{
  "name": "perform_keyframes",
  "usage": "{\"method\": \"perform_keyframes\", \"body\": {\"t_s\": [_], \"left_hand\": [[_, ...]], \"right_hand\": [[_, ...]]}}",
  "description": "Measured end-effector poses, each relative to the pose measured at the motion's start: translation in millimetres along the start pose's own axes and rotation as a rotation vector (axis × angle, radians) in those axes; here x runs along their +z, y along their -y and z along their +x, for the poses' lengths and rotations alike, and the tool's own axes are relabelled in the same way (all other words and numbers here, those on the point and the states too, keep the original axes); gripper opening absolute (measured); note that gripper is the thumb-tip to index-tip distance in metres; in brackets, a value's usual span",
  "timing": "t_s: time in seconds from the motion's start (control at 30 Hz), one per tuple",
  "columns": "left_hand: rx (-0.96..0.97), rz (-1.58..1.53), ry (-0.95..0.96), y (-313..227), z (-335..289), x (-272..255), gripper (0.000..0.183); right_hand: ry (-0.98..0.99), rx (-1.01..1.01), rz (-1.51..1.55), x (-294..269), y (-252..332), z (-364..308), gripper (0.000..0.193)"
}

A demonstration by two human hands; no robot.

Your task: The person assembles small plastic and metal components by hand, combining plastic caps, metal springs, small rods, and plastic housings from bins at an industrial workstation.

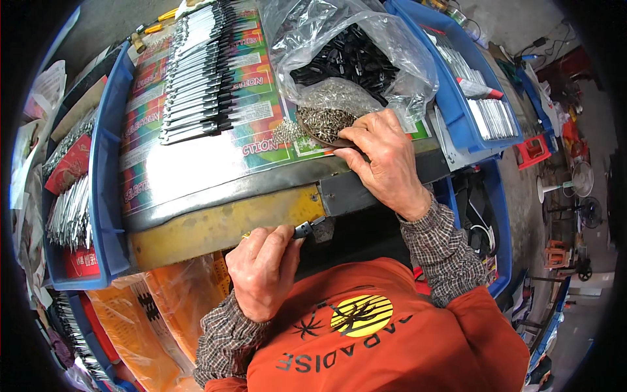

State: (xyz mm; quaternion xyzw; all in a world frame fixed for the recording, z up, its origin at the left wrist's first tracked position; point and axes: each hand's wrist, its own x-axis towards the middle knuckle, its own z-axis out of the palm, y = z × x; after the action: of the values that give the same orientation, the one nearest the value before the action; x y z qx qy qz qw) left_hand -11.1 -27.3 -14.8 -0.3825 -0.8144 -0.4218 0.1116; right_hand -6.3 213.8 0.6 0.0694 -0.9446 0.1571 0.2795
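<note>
In front of the table edge, my left hand [262,264] is closed around a small metal part [308,228] with a grey body and a thin silver tip; the rest of it is hidden in my fingers. Over the right side of a round dish [318,138], my right hand [385,157] pinches thumb and forefinger together. Whatever lies between those fingertips is too small to make out. Small metal rivets [326,121] heap up in the dish, and a loose pile of tiny silver pieces [285,132] lies on its left. Behind it, a transparent plastic bag [418,78] holds many black parts [346,62].
A long row of silver-and-black metal pieces [192,78] lies on the printed table mat [251,140]. Blue bins with metal strips stand at left [108,176] and right [457,85]. Orange plastic sacks [176,294] sit below the table's yellow edge [225,219].
</note>
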Motion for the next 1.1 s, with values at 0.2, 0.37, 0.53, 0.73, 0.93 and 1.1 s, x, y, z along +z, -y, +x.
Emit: {"method": "perform_keyframes", "body": {"t_s": [0.2,0.37,0.53,0.73,0.93,1.1], "left_hand": [[-0.008,-0.018,0.003,0,-1,1,0.021],[-0.003,-0.010,0.018,0,1,2,0.024],[0.025,-0.024,0.003,-3,1,2,0.025],[0.026,-0.044,-0.010,-6,-1,2,0.024],[-0.065,-0.053,0.063,-10,-3,0,0.020],[-0.059,-0.072,0.056,-13,-3,1,0.019]], "right_hand": [[-0.023,0.033,0.004,4,1,4,0.020],[0.008,0.084,0.058,5,-2,7,0.017],[0.009,0.117,0.127,3,-3,9,0.009],[0.094,0.165,0.200,-6,-5,9,0.008],[0.083,0.186,0.389,-10,15,-3,0.008],[0.159,0.250,0.665,-23,44,-21,0.010]]}}
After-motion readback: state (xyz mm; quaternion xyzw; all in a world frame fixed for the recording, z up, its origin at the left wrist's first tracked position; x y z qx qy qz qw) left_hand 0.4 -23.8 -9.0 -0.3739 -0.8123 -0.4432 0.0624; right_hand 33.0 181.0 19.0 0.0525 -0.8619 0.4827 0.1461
